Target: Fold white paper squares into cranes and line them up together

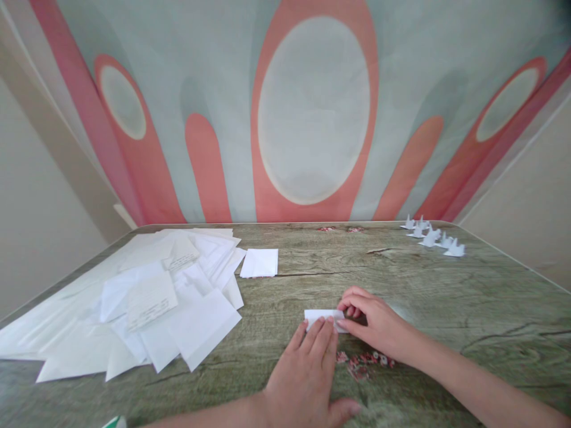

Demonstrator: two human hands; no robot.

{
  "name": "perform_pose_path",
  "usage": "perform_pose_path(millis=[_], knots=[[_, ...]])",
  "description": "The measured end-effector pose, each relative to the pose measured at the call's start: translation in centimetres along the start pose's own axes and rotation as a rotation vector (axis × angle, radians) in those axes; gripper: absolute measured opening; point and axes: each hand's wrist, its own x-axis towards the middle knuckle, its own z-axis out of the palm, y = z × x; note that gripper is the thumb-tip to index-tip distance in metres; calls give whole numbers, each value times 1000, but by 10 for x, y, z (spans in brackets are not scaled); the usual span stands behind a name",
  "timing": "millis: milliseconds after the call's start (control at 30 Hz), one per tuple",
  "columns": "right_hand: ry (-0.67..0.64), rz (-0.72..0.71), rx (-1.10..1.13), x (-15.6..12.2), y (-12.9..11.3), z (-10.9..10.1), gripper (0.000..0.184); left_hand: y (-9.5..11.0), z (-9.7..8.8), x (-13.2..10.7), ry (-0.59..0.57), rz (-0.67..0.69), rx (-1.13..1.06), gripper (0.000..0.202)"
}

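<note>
A small folded sheet of white paper (317, 313) lies on the wood-grain table, its long side running left to right. My left hand (307, 368) rests flat, with the fingertips on the paper's near part and the thumb stretched out to the right. At the paper's right end my right hand (375, 321) pinches the edge between thumb and fingers. The hands cover the paper's near edge and right corner, so I cannot tell how many layers it has.
Loose white sheets (205, 315), some with printed lines, spread over the table's left side. A stack of square papers (259, 263) lies behind the hands. Several folded paper cranes (430, 236) stand at the back right. A patterned backdrop (312, 113) hangs behind the table (446, 297).
</note>
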Motion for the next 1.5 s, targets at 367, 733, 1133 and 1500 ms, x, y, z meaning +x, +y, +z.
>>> perform_pose_path(millis=[367,733,1133,1500], knots=[[-36,-15,10,-1,-1,-5,12,1,0,0,3,6,-14,80],[-29,-54,0,-3,-3,-4,14,1,-6,1,-1,5,-16,80],[-40,-74,-31,-4,-5,-4,18,2,-22,8,23,-115,11,59],[39,-192,-144,-7,-13,-3,20,-9,-23,12,72,-76,73,49]])
